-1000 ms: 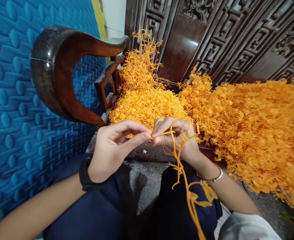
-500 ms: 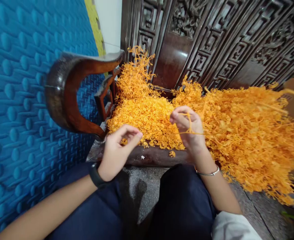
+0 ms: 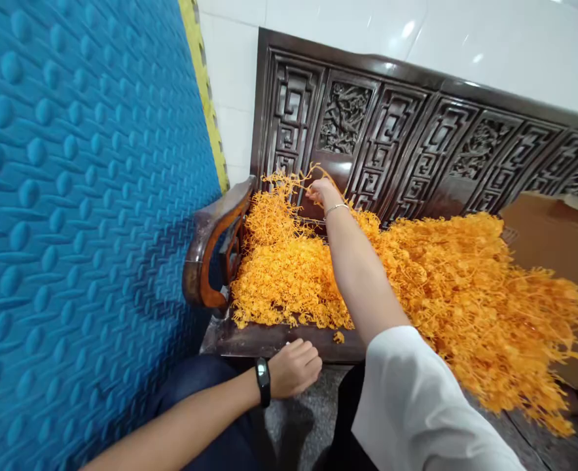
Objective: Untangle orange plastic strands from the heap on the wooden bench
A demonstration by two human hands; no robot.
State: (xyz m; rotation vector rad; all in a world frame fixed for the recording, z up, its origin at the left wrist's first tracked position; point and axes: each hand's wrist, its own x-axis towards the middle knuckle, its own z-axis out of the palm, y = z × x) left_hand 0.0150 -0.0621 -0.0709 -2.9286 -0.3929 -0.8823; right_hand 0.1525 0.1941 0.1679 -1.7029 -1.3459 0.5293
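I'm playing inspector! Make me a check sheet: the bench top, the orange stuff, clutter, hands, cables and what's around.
Surface: wooden bench, front edge showing.
Orange stuff: small pile by the armrest; bigger heap to its right.
Clutter: loose orange bit on the front edge.
Hands: left hand curled shut by the front edge; right hand among strands at the back, grip unclear.
Cables: nothing clearly seen.
Surroundings: blue mat, white wall, cardboard.

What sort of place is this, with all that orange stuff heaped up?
Probably a home, perhaps a small workshop; the picture can't settle which. The carved wooden bench under the orange heap and the blue mat look domestic, and the tiled wall suggests indoors.
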